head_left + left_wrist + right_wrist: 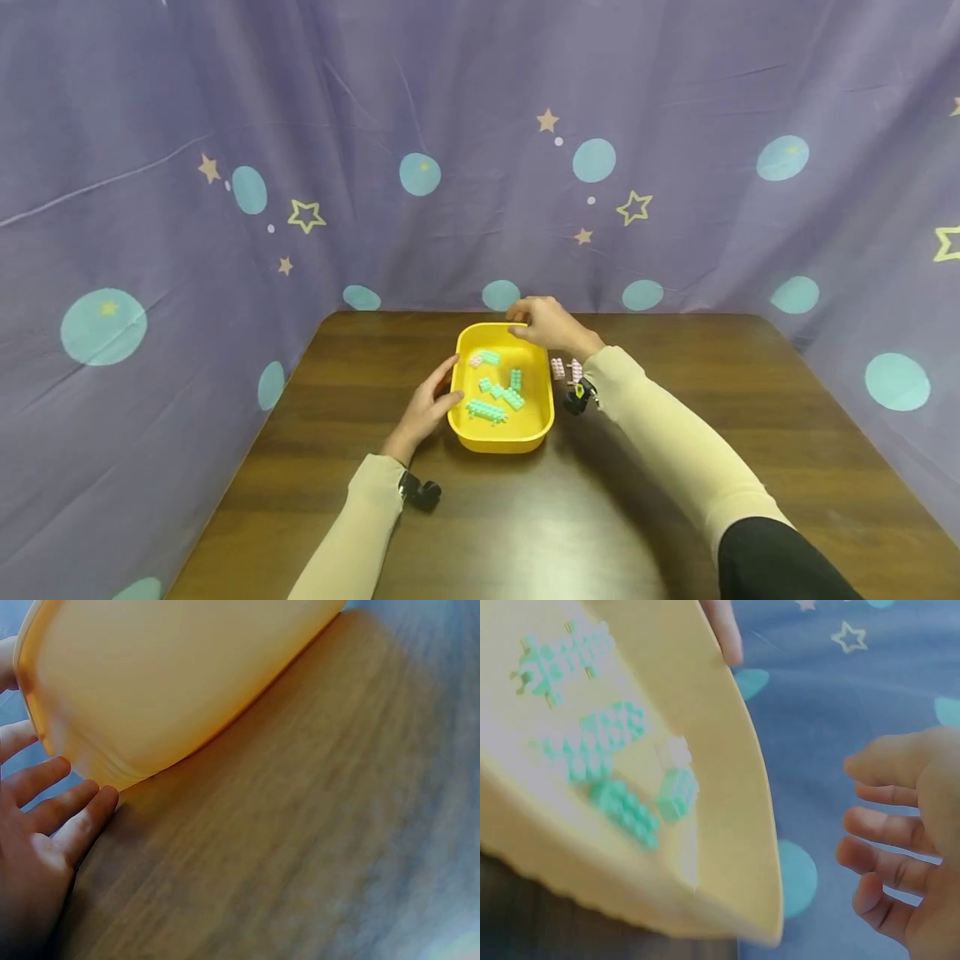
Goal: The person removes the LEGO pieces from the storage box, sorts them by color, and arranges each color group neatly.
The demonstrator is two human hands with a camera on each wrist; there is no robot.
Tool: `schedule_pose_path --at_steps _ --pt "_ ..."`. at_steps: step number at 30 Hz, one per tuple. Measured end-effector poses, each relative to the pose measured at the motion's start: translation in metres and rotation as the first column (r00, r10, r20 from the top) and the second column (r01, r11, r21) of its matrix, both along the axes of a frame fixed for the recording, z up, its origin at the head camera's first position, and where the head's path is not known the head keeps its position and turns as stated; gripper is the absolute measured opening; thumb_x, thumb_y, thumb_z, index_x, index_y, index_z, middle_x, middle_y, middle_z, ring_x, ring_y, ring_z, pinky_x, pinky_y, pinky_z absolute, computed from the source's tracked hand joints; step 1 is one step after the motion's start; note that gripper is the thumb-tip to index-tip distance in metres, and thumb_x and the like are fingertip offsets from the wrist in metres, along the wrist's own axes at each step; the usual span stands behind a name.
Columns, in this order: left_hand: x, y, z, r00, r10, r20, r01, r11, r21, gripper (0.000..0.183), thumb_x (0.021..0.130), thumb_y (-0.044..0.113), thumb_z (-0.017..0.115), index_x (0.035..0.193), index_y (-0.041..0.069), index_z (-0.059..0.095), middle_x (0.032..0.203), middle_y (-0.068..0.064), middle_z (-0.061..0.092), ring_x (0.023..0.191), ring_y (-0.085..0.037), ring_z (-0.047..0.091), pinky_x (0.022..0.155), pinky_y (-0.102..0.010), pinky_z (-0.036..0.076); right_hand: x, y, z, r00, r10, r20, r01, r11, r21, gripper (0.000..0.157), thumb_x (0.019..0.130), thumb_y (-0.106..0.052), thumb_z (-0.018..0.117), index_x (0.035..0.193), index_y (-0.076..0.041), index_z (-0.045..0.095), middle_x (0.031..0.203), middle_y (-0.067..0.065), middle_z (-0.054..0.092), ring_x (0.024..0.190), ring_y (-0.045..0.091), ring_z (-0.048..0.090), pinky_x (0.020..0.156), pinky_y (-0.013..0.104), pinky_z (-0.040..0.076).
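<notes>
A yellow bin (pixel 501 442) stands on the table and holds several mint-green toy building bricks (pixel 487 411) and a small pink one (pixel 476 361). My left hand (pixel 427 404) is at the bin's left side. In the left wrist view its spread, fairly straight fingers (pixel 84 806) touch the outer wall. Above the bin's far right corner is my right hand (pixel 551 323), its fingers loosely bent. The right wrist view shows these fingers (pixel 889 829) apart from the bin's rim, with nothing seen between them.
Pink bricks (pixel 557 368) lie on the brown wooden table (pixel 480 533) just right of the bin, partly behind the right wrist's camera (pixel 576 400). A purple curtain (pixel 480 83) with stars and circles hangs behind and beside the table.
</notes>
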State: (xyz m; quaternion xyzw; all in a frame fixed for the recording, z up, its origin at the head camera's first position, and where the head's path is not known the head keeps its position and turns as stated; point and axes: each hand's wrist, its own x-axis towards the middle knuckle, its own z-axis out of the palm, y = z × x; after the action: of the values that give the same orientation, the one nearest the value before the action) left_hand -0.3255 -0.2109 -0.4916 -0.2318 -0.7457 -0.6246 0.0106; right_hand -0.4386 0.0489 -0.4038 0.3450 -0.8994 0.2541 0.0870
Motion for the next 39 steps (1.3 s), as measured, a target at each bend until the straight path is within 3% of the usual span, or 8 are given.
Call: schedule_pose_path --at_steps 9,14,23,39 --pt "0.000 0.004 0.000 1.000 -0.019 0.010 0.019 1.000 -0.023 0.065 0.095 0.002 0.056 0.151 -0.006 0.024 0.144 -0.038 0.037 0.130 -0.052 0.042 0.091 -0.025 0.050 -0.005 -0.036 -0.012 0.996 0.077 0.033 -0.079 0.994 0.070 0.027 0.088 -0.019 0.070 0.110 -0.004 0.072 0.102 0.009 0.073 0.095 0.026 0.069 0.083 0.039 0.055" --pt "0.000 0.004 -0.001 1.000 -0.004 0.009 0.005 0.999 -0.034 0.065 0.095 0.003 0.057 0.151 -0.004 0.026 0.143 -0.037 0.040 0.131 -0.049 0.042 0.094 -0.028 0.049 -0.009 -0.053 -0.022 0.996 0.068 0.063 -0.075 0.990 0.123 0.027 0.088 -0.018 0.070 0.111 -0.005 0.071 0.105 0.008 0.072 0.096 0.024 0.069 0.084 0.036 0.055" --pt "-0.002 0.004 0.000 0.999 -0.031 0.006 0.031 0.999 -0.022 0.066 0.095 0.003 0.057 0.151 -0.006 0.024 0.143 -0.038 0.038 0.131 -0.051 0.042 0.092 -0.023 0.049 -0.013 -0.069 -0.039 0.983 0.030 0.179 -0.069 0.974 0.216 0.031 0.085 -0.023 0.076 0.114 -0.010 0.072 0.115 0.004 0.071 0.105 0.022 0.067 0.090 0.036 0.053" --pt "-0.002 -0.002 0.001 1.000 -0.018 0.021 0.018 1.000 0.009 0.065 0.094 0.000 0.056 0.151 -0.006 0.025 0.146 -0.038 0.034 0.131 -0.053 0.040 0.090 -0.021 0.050 -0.017 -0.079 -0.052 0.983 0.095 0.154 -0.133 0.958 0.256 0.022 0.087 -0.015 0.072 0.110 -0.014 0.074 0.110 0.001 0.072 0.101 0.020 0.066 0.089 0.034 0.052"
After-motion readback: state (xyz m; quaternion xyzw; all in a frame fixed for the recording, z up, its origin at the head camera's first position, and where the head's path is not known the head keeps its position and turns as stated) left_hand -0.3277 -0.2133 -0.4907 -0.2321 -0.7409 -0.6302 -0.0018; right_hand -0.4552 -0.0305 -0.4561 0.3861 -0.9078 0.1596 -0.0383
